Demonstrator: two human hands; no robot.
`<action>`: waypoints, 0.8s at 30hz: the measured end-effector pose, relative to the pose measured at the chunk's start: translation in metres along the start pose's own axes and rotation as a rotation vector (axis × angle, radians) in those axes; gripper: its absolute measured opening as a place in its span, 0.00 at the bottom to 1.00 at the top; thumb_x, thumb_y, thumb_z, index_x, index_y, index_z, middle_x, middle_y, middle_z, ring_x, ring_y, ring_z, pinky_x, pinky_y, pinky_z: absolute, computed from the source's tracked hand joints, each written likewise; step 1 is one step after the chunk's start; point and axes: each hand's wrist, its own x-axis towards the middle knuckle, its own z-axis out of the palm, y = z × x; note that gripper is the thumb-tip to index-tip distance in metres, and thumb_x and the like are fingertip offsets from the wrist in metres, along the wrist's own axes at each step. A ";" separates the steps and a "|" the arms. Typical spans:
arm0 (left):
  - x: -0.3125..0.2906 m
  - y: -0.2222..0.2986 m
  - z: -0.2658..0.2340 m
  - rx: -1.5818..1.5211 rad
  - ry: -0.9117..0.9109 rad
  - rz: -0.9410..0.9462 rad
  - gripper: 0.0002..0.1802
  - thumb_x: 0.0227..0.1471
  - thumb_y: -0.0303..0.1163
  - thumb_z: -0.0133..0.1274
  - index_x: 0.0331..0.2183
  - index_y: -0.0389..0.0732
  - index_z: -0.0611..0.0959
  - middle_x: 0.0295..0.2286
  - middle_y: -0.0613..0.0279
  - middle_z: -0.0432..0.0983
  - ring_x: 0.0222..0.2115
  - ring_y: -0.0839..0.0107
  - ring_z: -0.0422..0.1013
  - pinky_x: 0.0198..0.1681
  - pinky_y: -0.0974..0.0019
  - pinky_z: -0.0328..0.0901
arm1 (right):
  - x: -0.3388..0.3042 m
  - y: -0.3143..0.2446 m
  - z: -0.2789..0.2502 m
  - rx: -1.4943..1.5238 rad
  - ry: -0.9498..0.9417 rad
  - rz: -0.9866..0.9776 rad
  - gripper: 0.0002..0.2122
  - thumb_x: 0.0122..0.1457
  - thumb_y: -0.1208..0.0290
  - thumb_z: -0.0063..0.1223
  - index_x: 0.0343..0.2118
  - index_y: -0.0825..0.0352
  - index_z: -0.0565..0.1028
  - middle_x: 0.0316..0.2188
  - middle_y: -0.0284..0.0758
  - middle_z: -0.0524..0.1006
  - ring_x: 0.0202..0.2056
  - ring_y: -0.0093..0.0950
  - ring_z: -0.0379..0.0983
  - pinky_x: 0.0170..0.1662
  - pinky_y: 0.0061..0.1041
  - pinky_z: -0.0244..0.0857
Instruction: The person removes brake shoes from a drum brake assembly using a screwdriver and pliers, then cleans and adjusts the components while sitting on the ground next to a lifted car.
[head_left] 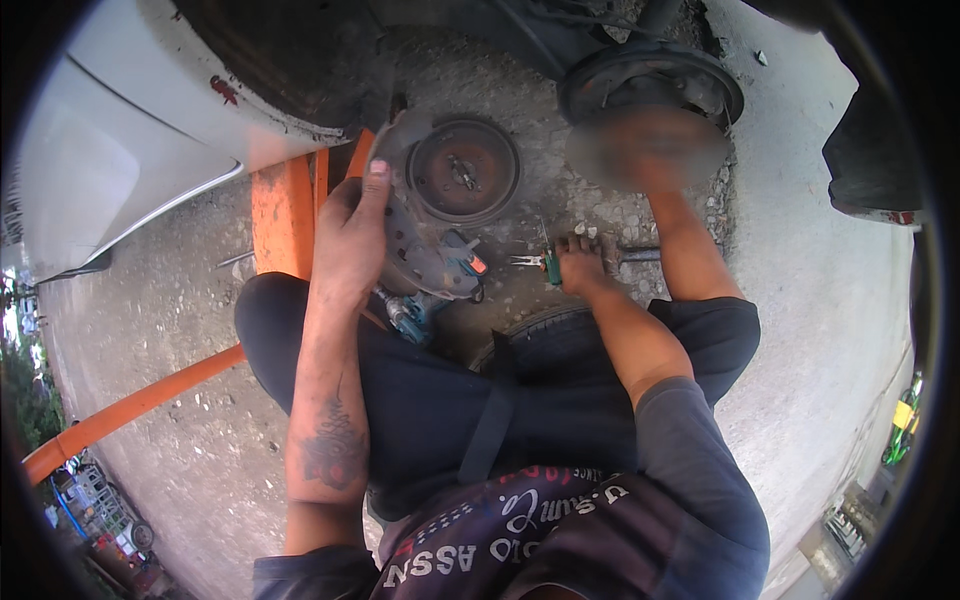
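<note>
My left hand (350, 235) is closed on the edge of a dusty grey curved metal plate (405, 245) with holes in it, thumb on top. The plate's upper part is smeared and hard to make out. My right hand (582, 268) is low over the ground, its fingers wrapped around long-nose pliers (551, 266) with green grips; the jaws point left. A dark bar (640, 255) lies just right of that hand. Beyond the plate, a rusty round brake drum (463, 172) lies flat on the gravel.
A wheel hub with a dark backing plate (735, 95) is at the far right under the car. An orange steel stand (283, 215) rises beside the pale car body (140, 120). A teal power tool (408, 318) and a tyre (545, 322) lie near my legs. An orange bar (140, 410) extends left.
</note>
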 end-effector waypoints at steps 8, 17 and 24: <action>0.005 0.005 0.003 -0.211 0.098 -0.089 0.33 0.64 0.51 0.45 0.47 0.24 0.76 0.39 0.50 0.76 0.42 0.69 0.70 0.49 0.67 0.64 | 0.010 -0.005 -0.007 0.128 -0.040 0.006 0.20 0.62 0.55 0.48 0.50 0.66 0.75 0.54 0.42 0.70 0.58 0.40 0.65 0.58 0.41 0.63; -0.002 0.003 0.006 -0.359 -0.089 -0.087 0.32 0.65 0.49 0.44 0.53 0.27 0.71 0.40 0.54 0.77 0.40 0.69 0.75 0.46 0.64 0.71 | -0.010 -0.026 -0.088 0.105 -0.525 -0.101 0.15 0.54 0.70 0.51 0.43 0.66 0.80 0.44 0.41 0.80 0.45 0.37 0.78 0.47 0.36 0.71; -0.028 0.025 0.006 -0.351 -0.239 -0.098 0.33 0.67 0.50 0.37 0.51 0.26 0.73 0.42 0.51 0.77 0.41 0.69 0.75 0.46 0.67 0.69 | -0.064 0.005 -0.192 0.442 -0.341 -0.123 0.13 0.58 0.70 0.48 0.45 0.68 0.75 0.35 0.42 0.80 0.36 0.34 0.79 0.38 0.35 0.71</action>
